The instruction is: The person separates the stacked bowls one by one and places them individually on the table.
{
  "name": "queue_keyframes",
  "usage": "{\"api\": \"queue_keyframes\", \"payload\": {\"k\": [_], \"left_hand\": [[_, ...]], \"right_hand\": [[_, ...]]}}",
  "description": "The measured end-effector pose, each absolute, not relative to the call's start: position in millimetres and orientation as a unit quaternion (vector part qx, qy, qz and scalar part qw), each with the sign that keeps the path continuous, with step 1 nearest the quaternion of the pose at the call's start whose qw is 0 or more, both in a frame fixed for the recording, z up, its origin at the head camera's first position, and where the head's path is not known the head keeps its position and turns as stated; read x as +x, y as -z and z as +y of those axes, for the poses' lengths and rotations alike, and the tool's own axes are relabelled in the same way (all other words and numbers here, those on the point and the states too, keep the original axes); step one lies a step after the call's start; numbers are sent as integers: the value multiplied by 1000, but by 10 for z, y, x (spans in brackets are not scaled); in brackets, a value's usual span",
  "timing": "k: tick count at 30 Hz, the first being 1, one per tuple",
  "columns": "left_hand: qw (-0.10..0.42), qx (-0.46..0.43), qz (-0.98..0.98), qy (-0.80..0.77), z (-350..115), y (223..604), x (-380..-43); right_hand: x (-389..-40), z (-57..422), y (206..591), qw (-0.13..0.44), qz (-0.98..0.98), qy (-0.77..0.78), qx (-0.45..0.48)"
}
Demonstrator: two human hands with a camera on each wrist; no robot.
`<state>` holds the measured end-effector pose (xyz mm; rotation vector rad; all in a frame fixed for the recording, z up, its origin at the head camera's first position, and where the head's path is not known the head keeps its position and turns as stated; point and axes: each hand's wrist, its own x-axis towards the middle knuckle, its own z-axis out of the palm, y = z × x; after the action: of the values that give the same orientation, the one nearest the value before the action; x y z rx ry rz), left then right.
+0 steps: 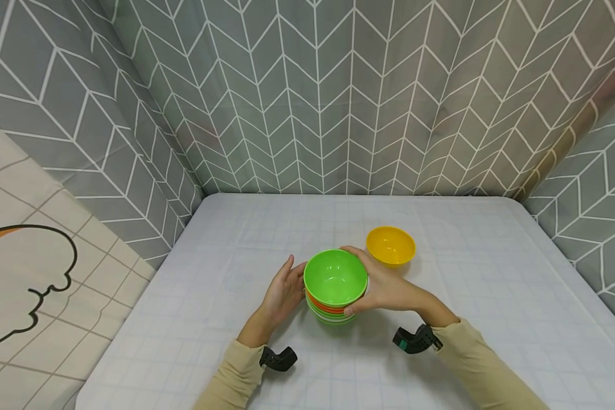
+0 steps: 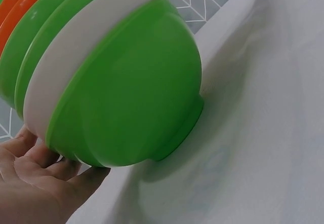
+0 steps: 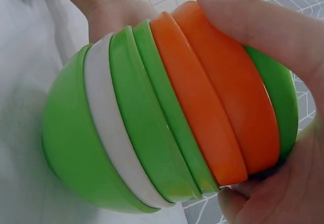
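A stack of nested bowls stands between the two hands in the head view, with a green bowl [image 1: 335, 278] on top. Below it, the right wrist view shows orange bowls [image 3: 195, 97], more green ones, a white bowl [image 3: 104, 102] and a green bowl [image 3: 76, 138] at the bottom. My right hand [image 1: 386, 287] grips the upper bowls, thumb on one side and fingers on the other. On the left side, my left hand [image 1: 283, 293] touches the stack with its fingers extended and the thumb apart. Whether the stack's base touches the table I cannot tell.
A yellow bowl [image 1: 391, 246] sits behind the right hand on the white-covered table [image 1: 174, 319]. Grey patterned curtains [image 1: 318, 114] hang behind and beside the table. Each wrist wears a black device [image 1: 279, 359].
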<state>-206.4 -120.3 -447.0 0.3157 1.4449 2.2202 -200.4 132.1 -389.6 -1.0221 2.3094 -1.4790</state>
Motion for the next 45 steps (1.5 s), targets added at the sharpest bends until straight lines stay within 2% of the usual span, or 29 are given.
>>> {"api": "queue_keyframes", "payload": {"k": [10,16,20,28,33,45], "left_hand": [[238,117,526,-808,-1176,4474,-2053],[237,119,521,-812,-1186,4456,-2036],[235,114,526,-810,-1207,4445,-2038],[239,112,528,-807,-1224,4452,-2061],[238,113,531,-805,-1221,4454,-2070],[242,107,524,-810,-1202,4455,-2060]], "right_hand": [[-1976,1370,3872,112,772,520,-347],[-1944,1422,3719,105,764,543,-333],[-1905,1523,3580,94,765,553,-317],[-1804,1936,3430,34,778,554,-295],[-1713,2161,3586,16,805,529,-269],[-1619,2322,4063,31,827,520,-210]]}}
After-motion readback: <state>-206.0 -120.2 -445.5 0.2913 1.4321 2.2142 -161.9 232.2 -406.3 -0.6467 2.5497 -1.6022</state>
